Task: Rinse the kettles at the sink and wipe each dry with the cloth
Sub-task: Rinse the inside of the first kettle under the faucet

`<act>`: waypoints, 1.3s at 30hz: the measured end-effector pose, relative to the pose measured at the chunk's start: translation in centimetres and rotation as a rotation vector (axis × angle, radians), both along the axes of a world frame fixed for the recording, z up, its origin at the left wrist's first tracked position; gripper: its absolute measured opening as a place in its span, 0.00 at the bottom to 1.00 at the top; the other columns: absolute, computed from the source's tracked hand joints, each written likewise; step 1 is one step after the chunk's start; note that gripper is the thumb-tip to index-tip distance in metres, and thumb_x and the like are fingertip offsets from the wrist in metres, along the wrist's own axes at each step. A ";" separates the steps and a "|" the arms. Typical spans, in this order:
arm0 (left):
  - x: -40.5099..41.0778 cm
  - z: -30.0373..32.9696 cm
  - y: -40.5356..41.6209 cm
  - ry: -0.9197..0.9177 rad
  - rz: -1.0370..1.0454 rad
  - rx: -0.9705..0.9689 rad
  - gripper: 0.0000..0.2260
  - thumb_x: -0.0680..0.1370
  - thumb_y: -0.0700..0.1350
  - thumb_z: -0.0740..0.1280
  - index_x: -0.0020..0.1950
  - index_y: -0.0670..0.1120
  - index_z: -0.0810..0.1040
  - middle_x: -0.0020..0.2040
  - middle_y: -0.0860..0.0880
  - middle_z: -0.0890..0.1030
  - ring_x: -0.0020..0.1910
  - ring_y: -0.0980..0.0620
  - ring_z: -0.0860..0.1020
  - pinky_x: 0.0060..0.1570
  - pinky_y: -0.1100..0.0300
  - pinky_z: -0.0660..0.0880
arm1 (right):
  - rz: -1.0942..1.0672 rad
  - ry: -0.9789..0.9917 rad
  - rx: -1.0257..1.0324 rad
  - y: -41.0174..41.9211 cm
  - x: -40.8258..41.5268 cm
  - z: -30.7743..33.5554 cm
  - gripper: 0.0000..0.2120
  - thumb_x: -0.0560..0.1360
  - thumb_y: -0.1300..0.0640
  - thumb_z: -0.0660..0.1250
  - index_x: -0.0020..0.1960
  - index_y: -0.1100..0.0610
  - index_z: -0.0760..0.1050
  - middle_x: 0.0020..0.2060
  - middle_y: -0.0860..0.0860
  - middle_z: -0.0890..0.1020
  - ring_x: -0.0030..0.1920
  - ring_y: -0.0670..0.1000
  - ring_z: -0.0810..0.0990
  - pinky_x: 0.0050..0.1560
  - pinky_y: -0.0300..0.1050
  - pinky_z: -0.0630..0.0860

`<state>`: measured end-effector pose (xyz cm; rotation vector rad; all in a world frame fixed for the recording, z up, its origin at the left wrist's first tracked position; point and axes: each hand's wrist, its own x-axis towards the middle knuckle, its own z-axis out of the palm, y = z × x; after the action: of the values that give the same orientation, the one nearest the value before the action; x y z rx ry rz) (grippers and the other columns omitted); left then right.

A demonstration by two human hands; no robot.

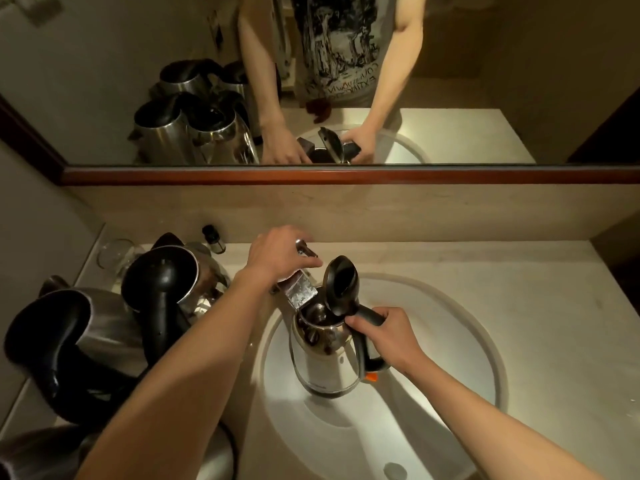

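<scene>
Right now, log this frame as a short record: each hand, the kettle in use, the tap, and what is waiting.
left hand: on the chrome tap lever
right hand: grips the black handle of the steel kettle
kettle lid: black, flipped open
kettle position: over the white sink basin, mouth under the chrome spout
waiting: other steel kettles on the counter, left
cloth: not visible

Four steel kettles point(325, 351), two hands point(280, 254), one glass point(114, 252), one small bottle point(214, 239), one sink point(450, 341).

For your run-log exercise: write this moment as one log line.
stage: rinsing | left hand: on faucet handle | right hand: grips open kettle under spout, over sink
</scene>
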<state>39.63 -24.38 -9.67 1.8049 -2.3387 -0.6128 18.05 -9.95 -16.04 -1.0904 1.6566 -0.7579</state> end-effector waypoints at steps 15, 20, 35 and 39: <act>-2.1 0.3 -0.2 -0.091 0.245 -0.027 0.26 0.67 0.74 0.69 0.39 0.50 0.79 0.36 0.52 0.80 0.40 0.49 0.79 0.39 0.57 0.75 | 0.027 0.028 -0.048 -0.5 0.1 0.0 0.19 0.71 0.51 0.80 0.30 0.58 0.76 0.23 0.44 0.73 0.27 0.44 0.70 0.33 0.37 0.67; -2.0 0.0 -0.1 -0.094 0.233 -0.050 0.27 0.68 0.74 0.68 0.36 0.50 0.78 0.35 0.52 0.79 0.38 0.49 0.78 0.40 0.56 0.77 | 0.039 0.046 -0.053 -0.6 0.1 0.1 0.19 0.72 0.53 0.79 0.29 0.56 0.74 0.21 0.43 0.71 0.26 0.43 0.69 0.32 0.35 0.65; -1.6 -0.9 -0.8 -0.115 0.135 -0.109 0.22 0.71 0.74 0.65 0.47 0.59 0.86 0.39 0.55 0.83 0.44 0.49 0.80 0.42 0.56 0.78 | 0.020 0.051 -0.046 -0.5 0.2 0.5 0.19 0.72 0.51 0.79 0.29 0.55 0.75 0.22 0.44 0.72 0.26 0.44 0.70 0.32 0.36 0.65; -1.6 -0.8 -0.9 -0.109 0.131 -0.097 0.20 0.72 0.72 0.66 0.47 0.58 0.86 0.39 0.55 0.83 0.43 0.50 0.80 0.37 0.58 0.72 | 0.025 0.051 -0.038 -0.6 0.3 0.7 0.20 0.72 0.52 0.79 0.28 0.53 0.73 0.21 0.43 0.72 0.26 0.42 0.70 0.32 0.34 0.66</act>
<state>37.98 -25.25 -10.49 1.9738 -2.2490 -0.3868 18.33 -10.54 -15.31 -1.1633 1.6740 -0.7537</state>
